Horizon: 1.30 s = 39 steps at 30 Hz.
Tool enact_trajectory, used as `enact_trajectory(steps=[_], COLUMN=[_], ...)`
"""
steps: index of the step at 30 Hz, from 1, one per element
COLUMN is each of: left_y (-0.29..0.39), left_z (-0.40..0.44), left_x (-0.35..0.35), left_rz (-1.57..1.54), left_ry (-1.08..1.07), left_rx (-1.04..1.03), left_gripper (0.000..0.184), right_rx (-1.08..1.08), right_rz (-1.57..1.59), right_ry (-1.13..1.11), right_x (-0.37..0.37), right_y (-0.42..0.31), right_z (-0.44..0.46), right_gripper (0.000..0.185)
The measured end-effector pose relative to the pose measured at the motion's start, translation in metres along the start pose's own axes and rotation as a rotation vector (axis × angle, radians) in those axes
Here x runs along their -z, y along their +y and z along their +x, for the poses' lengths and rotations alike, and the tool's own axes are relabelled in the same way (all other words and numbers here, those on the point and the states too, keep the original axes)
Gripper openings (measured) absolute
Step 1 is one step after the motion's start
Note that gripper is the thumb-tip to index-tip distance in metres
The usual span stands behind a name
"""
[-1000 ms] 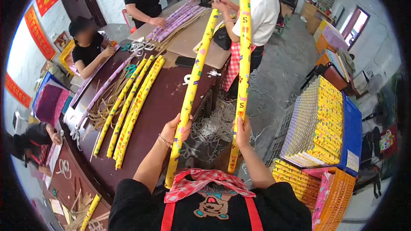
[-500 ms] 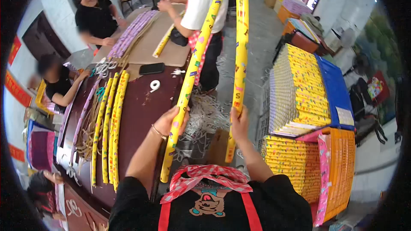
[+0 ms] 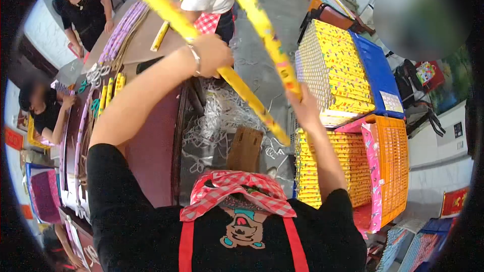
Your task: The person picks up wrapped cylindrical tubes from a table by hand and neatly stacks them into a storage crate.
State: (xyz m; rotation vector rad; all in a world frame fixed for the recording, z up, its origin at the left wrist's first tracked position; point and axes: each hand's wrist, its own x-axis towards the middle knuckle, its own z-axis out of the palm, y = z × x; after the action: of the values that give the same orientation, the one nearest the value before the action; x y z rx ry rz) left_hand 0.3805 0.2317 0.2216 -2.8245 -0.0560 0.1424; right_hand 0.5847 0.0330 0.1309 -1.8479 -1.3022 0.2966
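My left hand (image 3: 213,55) is closed around a long yellow tube (image 3: 244,93) printed with small colourful figures. This tube slants from the upper left down to the right, over the floor. A second yellow printed tube (image 3: 262,27) is in my right hand (image 3: 305,107), whose fingers wrap its lower part. It leans with its top toward the left, and its lower end is hidden behind my hand and forearm. Both tubes are off the table, apart from each other, and somewhat blurred.
At left stands a dark red table (image 3: 154,161) with more yellow tubes (image 3: 110,89) and purple tubes (image 3: 123,32). Stacked yellow tubes (image 3: 348,70) fill a blue crate (image 3: 375,70) and an orange crate (image 3: 393,161) at right. White strips (image 3: 217,113) and a cardboard box (image 3: 244,148) lie on the floor. Several people work nearby.
My view has turned right, toward the crates. Both tubes have tilted, their tops swinging left. My left arm has lifted and reaches across; my right hand has moved nearer the stacked tubes.
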Motion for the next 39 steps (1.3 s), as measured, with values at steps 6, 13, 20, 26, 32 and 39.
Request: enact_trajectory(steps=[6,13,20,26,32,39], left_y=[0.034,0.059,0.132,0.218,0.257,0.306], left_z=[0.057,0.133,0.15,0.049,-0.028,0.081], left_x=[0.035,0.054,0.029,-0.152,-0.198,-0.25], left_rz=[0.197,0.346,-0.068,-0.986,-1.18,-1.075], left_ry=[0.259,0.369,0.762,0.045,-0.482,-0.515], left_rx=[-0.205,-0.317,-0.316,0.167,0.364,0.231], left_gripper=[0.02,0.025,0.049,0.083,0.08,0.067], right_rx=[-0.11,-0.147,-0.257,-0.594,-0.843,-1.007], right_rz=[0.502,0.47,1.001,1.133,1.368,1.228], right_ry=[-0.039,0.212,0.71,0.947,0.988,1.098], right_x=[-0.018,-0.027,-0.06,-0.111,-0.165,-0.154], right_y=[0.027,0.069,0.066,0.081,0.105,0.242], right_z=[-0.028,-0.064,-0.092,-0.131,-0.186,-0.222], right_gripper=[0.022,0.046,0.055,0.049,0.034,0.033])
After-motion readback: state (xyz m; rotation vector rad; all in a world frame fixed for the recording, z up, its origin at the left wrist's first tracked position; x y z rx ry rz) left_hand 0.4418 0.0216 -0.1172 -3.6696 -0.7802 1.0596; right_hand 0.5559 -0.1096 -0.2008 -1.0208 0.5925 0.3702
